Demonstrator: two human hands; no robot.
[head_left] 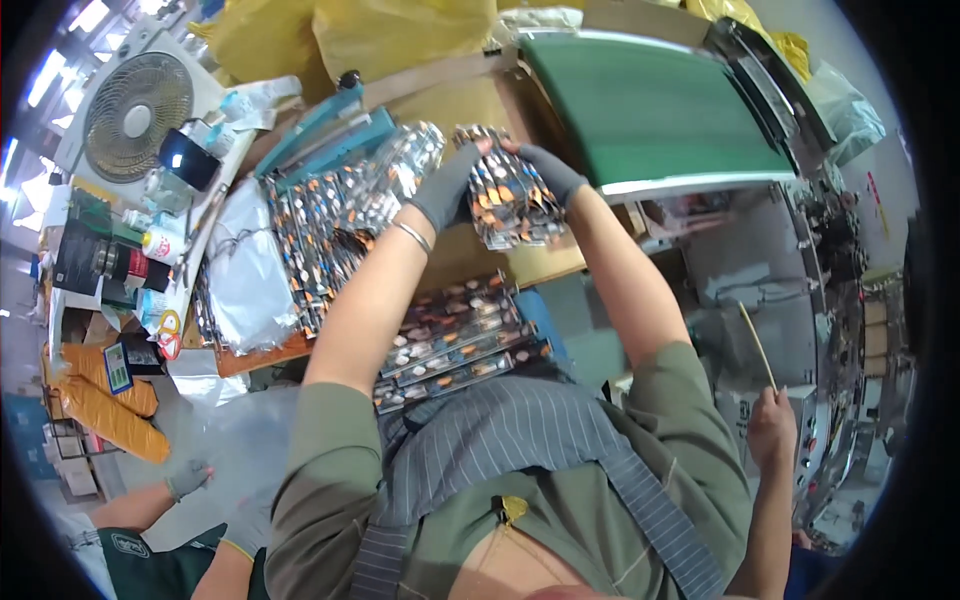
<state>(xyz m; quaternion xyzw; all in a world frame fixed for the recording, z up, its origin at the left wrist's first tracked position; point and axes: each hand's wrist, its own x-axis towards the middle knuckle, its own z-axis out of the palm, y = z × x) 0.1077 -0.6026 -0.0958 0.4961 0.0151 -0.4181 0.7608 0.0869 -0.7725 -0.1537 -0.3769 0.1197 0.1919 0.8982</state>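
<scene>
Above the tan tabletop [540,262], a thick bundle of small, shiny, dark packets with orange and white patterns [512,205] is held between both my hands. My left hand [448,192], in a grey glove with bare fingertips, closes on its left side. On the opposite side my right hand [552,174], gloved the same way, grips its upper edge. Just left of my left hand lies a clear-wrapped bundle [405,165], beside rows of similar packets [310,235]. More packets [465,325] are stacked lower down, close to my apron.
A green conveyor belt [650,110] runs at the far right. White plastic bags [245,270], orange-handled scissors [170,338] and a fan [137,118] are on the left. One person's gloved hand [188,479] shows at lower left; another person's hand [772,430] holds a thin stick [757,345] at right.
</scene>
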